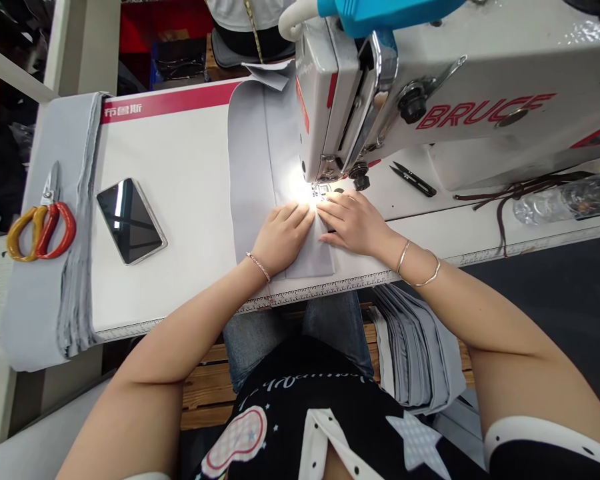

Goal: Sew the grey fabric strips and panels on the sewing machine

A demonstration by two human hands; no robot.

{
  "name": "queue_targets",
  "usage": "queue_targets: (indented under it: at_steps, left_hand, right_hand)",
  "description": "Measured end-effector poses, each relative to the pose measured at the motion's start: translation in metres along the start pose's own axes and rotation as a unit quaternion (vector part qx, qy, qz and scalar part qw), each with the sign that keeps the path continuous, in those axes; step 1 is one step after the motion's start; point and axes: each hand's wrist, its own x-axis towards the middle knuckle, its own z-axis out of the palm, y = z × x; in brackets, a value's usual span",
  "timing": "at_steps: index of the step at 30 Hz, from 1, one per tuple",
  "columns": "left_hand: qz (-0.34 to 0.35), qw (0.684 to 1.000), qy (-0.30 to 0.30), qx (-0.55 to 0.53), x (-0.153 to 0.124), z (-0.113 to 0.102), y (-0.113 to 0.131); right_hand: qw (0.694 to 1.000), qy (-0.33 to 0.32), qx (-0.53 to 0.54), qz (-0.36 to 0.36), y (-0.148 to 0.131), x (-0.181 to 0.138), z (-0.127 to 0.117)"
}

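Note:
A light grey fabric piece lies under the needle area of a white sewing machine, with a seam line running along it. My left hand rests flat on the fabric just left of the presser foot, fingers stretched forward. On the right of the foot, my right hand lies with its fingers extended over the fabric's edge, thumb apart. Both sets of fingertips are close to the brightly lit foot. Glare hides the needle and the exact stitching point.
Left on the table are a phone, scissors and a stack of grey fabric. Thread snips, dark cords and a plastic bottle lie at right. More grey pieces sit below the table edge.

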Motion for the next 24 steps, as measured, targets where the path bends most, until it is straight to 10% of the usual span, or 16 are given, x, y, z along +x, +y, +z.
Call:
queue_targets:
  at_steps: [24]
  left_hand:
    - [0.014,0.999,0.003,-0.040,-0.0032,0.0008,-0.0028]
  right_hand:
    - [1.000,-0.020,0.022,0.007,-0.0009,-0.0006,-0.0035]
